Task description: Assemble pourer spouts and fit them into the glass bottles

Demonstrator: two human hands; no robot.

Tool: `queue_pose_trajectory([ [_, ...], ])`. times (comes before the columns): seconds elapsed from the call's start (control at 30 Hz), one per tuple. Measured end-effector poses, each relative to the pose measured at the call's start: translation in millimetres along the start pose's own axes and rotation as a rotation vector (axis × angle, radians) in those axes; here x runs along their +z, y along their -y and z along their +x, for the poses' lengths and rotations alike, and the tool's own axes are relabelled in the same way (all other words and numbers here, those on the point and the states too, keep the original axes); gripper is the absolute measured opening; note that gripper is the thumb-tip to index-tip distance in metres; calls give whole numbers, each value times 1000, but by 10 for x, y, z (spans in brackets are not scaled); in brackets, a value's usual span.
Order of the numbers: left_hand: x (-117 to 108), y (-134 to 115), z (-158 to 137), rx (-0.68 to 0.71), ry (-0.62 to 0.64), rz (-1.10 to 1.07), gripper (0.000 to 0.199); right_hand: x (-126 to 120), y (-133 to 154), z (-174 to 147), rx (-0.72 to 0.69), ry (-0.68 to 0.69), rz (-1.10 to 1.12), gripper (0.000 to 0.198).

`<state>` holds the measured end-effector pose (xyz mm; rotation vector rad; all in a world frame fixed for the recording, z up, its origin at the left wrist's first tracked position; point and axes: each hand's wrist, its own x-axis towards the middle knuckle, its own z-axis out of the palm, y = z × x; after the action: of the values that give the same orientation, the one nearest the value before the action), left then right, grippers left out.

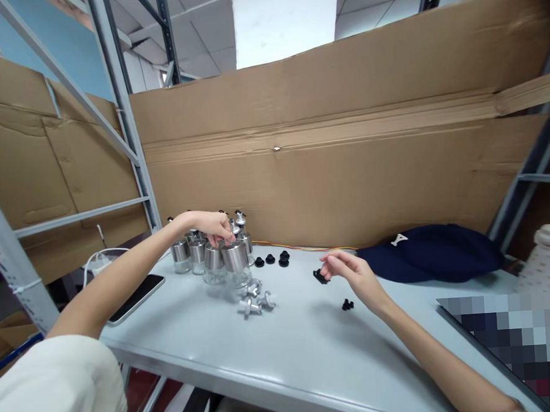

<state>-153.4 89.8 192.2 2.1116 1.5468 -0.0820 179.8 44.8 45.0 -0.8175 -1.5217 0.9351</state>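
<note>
At the left of the table, my left hand (215,227) is closed at the top of a glass bottle with a metal sleeve (236,257); its fingertips are partly hidden. Another such bottle (214,262) stands close beside it, and several more with spouts (241,219) stand around and behind. Over the right part of the table, my right hand (348,270) pinches a small black plastic part (320,277). Below that hand lie a few tiny black pieces (347,305). Silver-grey spout pieces (252,304) lie in front of the bottles.
Several black stoppers (270,259) sit near the back of the table (275,361). A navy cap (436,252) lies at the back right, and a phone (136,298) at the left. Cardboard (320,184) closes off the back. A blurred-out screen (520,340) is at the right.
</note>
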Motion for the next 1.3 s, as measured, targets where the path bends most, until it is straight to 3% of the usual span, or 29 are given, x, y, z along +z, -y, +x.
queue_pose_trajectory([
  [0.3,-43,-6,80,33,-59,-52,30,14,-4,-5,-2,4,-2,45],
  [0.77,58,360,366,45,-136,57,29,39,-24,-13,3,38,-83,50],
  [0.93,77,340,311,4,-57,123,34,37,-54,-25,1,54,-100,49],
  [1.07,-64,248,143,-50,88,120,51,34,-53,-25,-6,61,-111,48],
  [1.13,-214,222,38,-42,83,101,56,35,-41,-23,-11,58,-114,47],
  [1.23,-482,245,-55,-21,-54,67,56,40,-24,-25,-14,54,-120,47],
  [1.3,-630,306,-32,-60,-227,110,54,45,-18,-28,-12,53,-126,48],
])
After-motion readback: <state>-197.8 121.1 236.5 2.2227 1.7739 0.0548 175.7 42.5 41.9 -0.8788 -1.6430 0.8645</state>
